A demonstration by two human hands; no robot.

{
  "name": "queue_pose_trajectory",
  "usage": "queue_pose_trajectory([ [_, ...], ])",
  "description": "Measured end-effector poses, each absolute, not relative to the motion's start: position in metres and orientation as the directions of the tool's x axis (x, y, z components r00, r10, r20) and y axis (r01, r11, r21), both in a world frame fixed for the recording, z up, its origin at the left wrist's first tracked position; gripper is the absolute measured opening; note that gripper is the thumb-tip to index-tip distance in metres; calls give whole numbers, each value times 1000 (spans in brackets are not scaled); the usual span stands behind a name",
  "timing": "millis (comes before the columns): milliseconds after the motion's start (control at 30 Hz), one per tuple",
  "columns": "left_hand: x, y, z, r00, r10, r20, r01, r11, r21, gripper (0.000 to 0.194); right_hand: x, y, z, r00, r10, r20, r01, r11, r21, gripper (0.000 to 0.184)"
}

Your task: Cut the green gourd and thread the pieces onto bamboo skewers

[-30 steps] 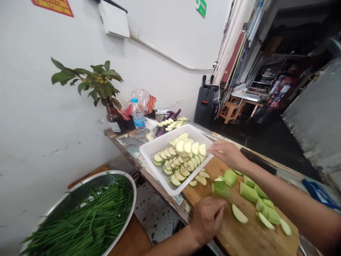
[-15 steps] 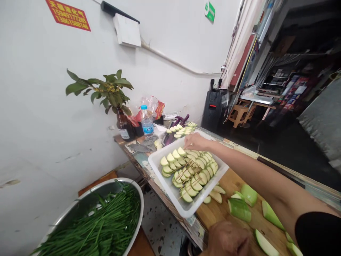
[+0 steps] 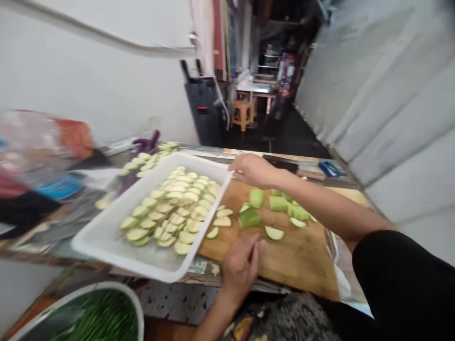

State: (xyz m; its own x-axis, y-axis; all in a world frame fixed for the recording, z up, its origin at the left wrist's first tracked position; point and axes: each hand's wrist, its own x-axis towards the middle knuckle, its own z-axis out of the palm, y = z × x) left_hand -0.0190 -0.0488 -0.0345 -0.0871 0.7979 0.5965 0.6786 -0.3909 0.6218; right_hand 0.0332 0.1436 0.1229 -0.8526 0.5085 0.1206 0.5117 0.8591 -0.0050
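My right hand (image 3: 250,169) is at the far right corner of a white plastic tray (image 3: 142,266), fingers bent downward. Blur hides whether it touches the rim or holds anything. In the tray lie rows of skewered pale green vegetable slices (image 3: 179,201). My left hand (image 3: 241,263) is curled closed over the near edge of a wooden cutting board (image 3: 298,265); what its fingers hold, if anything, is hidden. Beyond that hand lie a cut green-skinned chunk (image 3: 249,218), a half-round slice (image 3: 274,232) and several more pieces. Loose slices (image 3: 222,221) rest beside the tray.
Purple eggplants (image 3: 147,144) and more slices (image 3: 151,158) lie behind the tray. At lower left is a metal basin (image 3: 140,308) of green leafy stalks. A blue object (image 3: 329,169) sits at the table's far right. A black speaker-like box (image 3: 204,111) stands beyond.
The view has swung right. My right hand has moved from over the skewered slices to the tray's far right corner. My left hand remains curled by the board and now shows more fully.
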Motion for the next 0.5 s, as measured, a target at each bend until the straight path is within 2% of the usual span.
queue_pose_trajectory([
  [133, -22, -48, -39, -78, 791, 606, 704, -387, 596, 26, 186, 126, 119, -563, 824, 64, 826, 563, 28, 24],
  [233, -22, -52, -37, -74, 781, 620, 755, -362, 547, 24, 283, 97, 95, -260, 965, 21, 964, 258, 64, 27],
  [333, -22, -52, -34, -88, 791, 606, 796, -310, 520, 24, 342, 66, 61, -20, 999, -50, 998, 23, 66, 29],
  [433, -20, -48, -28, -72, 821, 567, 818, -277, 504, 25, 364, 46, 30, 73, 992, -103, 997, -70, 30, 28],
  [500, -16, -42, -21, -1, 844, 536, 817, -309, 487, 25, 368, 42, 15, 104, 988, -117, 995, -104, 1, 28],
])
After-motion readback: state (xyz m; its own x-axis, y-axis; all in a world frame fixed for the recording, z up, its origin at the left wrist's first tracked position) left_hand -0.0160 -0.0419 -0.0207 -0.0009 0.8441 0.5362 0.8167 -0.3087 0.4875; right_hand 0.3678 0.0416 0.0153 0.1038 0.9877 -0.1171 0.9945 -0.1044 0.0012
